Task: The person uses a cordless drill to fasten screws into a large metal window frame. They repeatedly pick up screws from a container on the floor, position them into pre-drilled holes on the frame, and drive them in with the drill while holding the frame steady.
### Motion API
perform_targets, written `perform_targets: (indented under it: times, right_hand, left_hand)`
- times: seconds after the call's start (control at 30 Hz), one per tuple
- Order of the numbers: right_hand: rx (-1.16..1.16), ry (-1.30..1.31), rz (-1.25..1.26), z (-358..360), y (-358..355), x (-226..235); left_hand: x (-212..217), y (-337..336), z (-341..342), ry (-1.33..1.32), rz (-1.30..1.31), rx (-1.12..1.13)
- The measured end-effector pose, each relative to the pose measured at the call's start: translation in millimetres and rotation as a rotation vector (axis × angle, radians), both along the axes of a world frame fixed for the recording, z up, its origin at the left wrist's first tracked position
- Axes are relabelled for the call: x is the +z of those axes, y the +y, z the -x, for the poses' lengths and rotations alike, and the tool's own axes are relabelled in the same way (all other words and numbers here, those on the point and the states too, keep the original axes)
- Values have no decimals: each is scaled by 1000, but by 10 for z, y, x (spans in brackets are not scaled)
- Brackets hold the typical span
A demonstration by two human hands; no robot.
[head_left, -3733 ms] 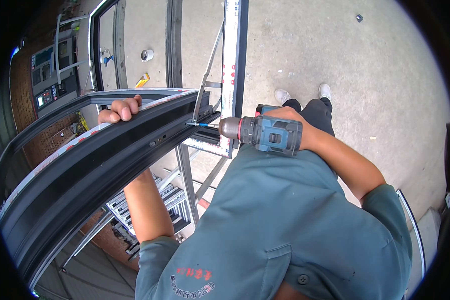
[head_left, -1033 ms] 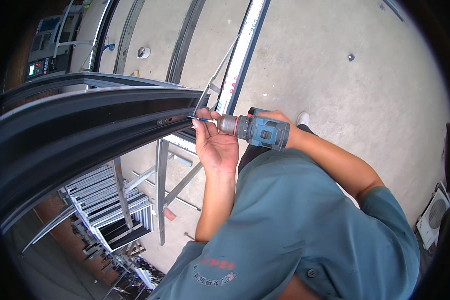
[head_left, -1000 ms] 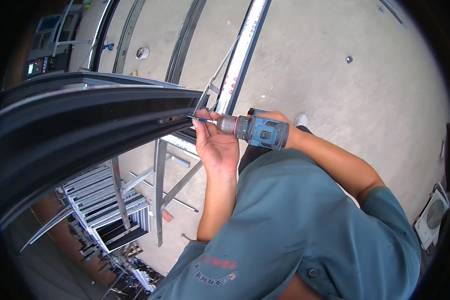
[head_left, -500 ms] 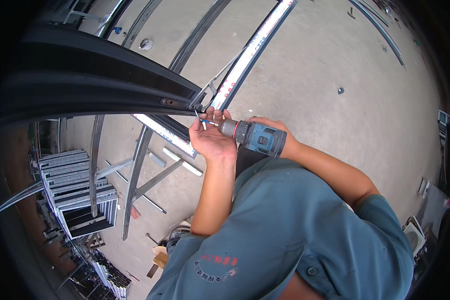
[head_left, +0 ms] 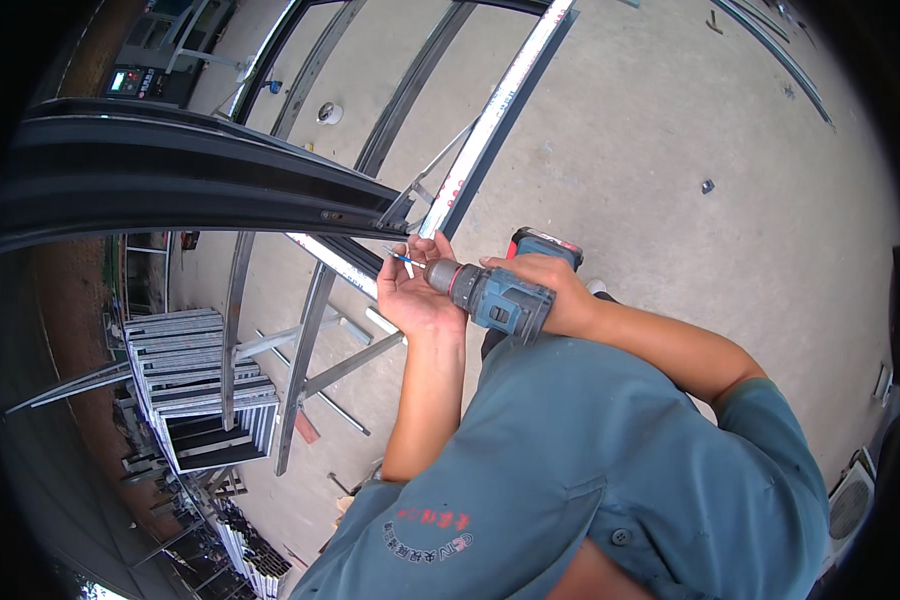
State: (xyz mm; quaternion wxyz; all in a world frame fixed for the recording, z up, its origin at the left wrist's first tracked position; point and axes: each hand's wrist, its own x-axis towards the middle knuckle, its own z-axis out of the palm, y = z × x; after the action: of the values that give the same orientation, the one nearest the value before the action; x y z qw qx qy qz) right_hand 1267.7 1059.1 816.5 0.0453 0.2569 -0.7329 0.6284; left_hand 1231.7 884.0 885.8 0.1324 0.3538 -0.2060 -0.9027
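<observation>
My right hand (head_left: 550,285) grips a blue-grey cordless drill (head_left: 510,300), its chuck pointing left. A thin bit with a blue band (head_left: 407,259) reaches out of the chuck, with its tip just below the end of a dark metal profile (head_left: 220,185). Palm up under the chuck and bit, my left hand (head_left: 425,300) has its fingers loosely curled and apart. A small pale patch shows between the thumb and fingers; I cannot tell what it is. A thin metal stay arm (head_left: 440,165) joins the dark profile to a film-covered frame bar (head_left: 495,120).
Metal rack legs (head_left: 305,360) stand below the frame on the left. Behind them is a stack of frames (head_left: 205,380). A white roll (head_left: 329,113) lies on the concrete floor, with a small metal piece (head_left: 708,187) and long bars (head_left: 785,60) at the right.
The drill has tilted, bringing its battery into view, and the bit has shifted slightly down from the profile's end. My view has shifted, so the surroundings sit further right.
</observation>
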Motion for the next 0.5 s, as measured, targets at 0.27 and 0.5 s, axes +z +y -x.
perform_targets:
  times: [0.27,0.5]
  right_hand:
    - [-40,10,-28,-106,143,-36]
    - [-3,-56,14,-169,227,-96]
  left_hand:
    - [-157,190,-81,16,120,-72]
    - [-439,120,-197,-29,299,-168]
